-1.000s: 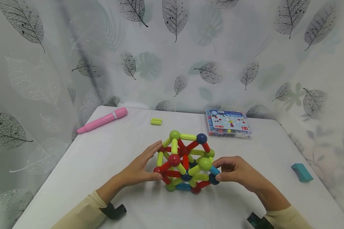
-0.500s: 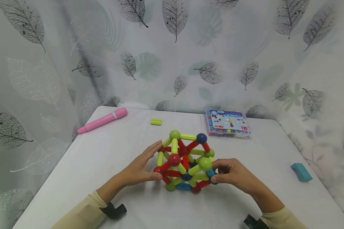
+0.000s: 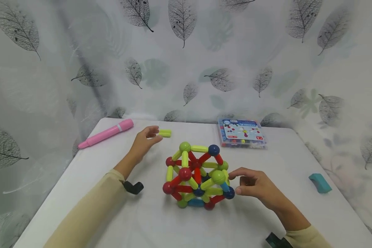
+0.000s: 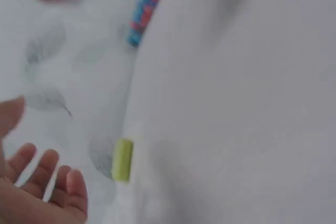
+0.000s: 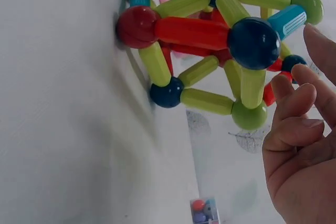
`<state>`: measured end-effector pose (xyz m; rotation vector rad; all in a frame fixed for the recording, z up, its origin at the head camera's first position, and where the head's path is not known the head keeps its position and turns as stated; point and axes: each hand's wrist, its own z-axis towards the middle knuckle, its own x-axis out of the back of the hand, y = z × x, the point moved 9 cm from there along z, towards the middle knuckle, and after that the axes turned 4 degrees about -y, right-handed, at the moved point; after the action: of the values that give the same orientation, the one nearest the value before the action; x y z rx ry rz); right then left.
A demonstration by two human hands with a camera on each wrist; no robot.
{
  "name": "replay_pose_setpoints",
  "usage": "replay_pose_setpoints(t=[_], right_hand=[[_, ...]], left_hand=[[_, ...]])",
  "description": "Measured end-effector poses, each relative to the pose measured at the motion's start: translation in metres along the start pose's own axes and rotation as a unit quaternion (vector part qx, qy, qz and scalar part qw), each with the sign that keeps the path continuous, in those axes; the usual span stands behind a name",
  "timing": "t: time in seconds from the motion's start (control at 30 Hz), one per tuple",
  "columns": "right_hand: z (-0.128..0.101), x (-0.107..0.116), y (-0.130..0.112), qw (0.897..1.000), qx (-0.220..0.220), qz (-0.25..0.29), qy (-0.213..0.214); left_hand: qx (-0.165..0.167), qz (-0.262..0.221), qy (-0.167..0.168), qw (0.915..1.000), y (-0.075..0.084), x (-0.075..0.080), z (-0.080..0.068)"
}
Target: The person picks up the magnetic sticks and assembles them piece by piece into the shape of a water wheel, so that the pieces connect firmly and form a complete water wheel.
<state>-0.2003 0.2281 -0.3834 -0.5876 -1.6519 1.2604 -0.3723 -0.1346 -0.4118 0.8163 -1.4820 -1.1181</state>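
Observation:
A dome of red, yellow-green and blue magnetic sticks and balls (image 3: 198, 175) stands mid-table, seen close up in the right wrist view (image 5: 210, 30). My right hand (image 3: 251, 186) hovers at its right side with fingers loosely bent (image 5: 299, 145). Its fingertips are close to the green ball and the blue stick and grip nothing. My left hand (image 3: 146, 139) is stretched out to the back left, fingers spread (image 4: 37, 187). It is just short of a loose yellow-green stick (image 3: 165, 133) lying on the cloth (image 4: 122, 159), a small gap between them.
A pink marker (image 3: 106, 132) lies at the back left. A clear box of pieces (image 3: 241, 132) sits at the back right, and a teal block (image 3: 320, 182) lies near the right edge. The white table (image 3: 111, 213) is backed by a leaf-print curtain.
My left hand has left the dome's left side and reached back toward the yellow-green stick. My right hand has eased its pinch off the blue stick and ball.

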Motion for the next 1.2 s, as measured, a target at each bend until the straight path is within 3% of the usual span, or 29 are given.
replay_pose_setpoints(t=[0.1,0.23,0.47,0.67,0.93,1.2], right_hand=[[0.001,-0.002,0.007,1.000,-0.015,0.015,-0.005],[0.002,-0.007,0.011,0.999,-0.016,0.027,-0.020],[0.003,-0.011,0.008,0.999,0.008,0.027,-0.027],[0.002,-0.013,0.009,0.999,0.010,0.026,-0.024],[-0.001,-0.010,0.012,1.000,0.007,0.024,-0.017],[-0.004,-0.006,0.014,1.000,0.002,0.021,-0.007]], left_hand=[[0.047,0.042,0.015,0.9979,-0.020,0.003,0.026],[0.065,0.121,0.013,0.9904,-0.037,0.003,0.045],[0.080,0.202,0.025,0.9758,-0.049,0.007,0.052],[0.065,0.257,0.036,0.9635,-0.050,0.006,0.055],[0.052,0.250,0.043,0.9659,-0.046,-0.004,0.053],[0.043,0.195,0.023,0.9797,-0.043,-0.011,0.046]])
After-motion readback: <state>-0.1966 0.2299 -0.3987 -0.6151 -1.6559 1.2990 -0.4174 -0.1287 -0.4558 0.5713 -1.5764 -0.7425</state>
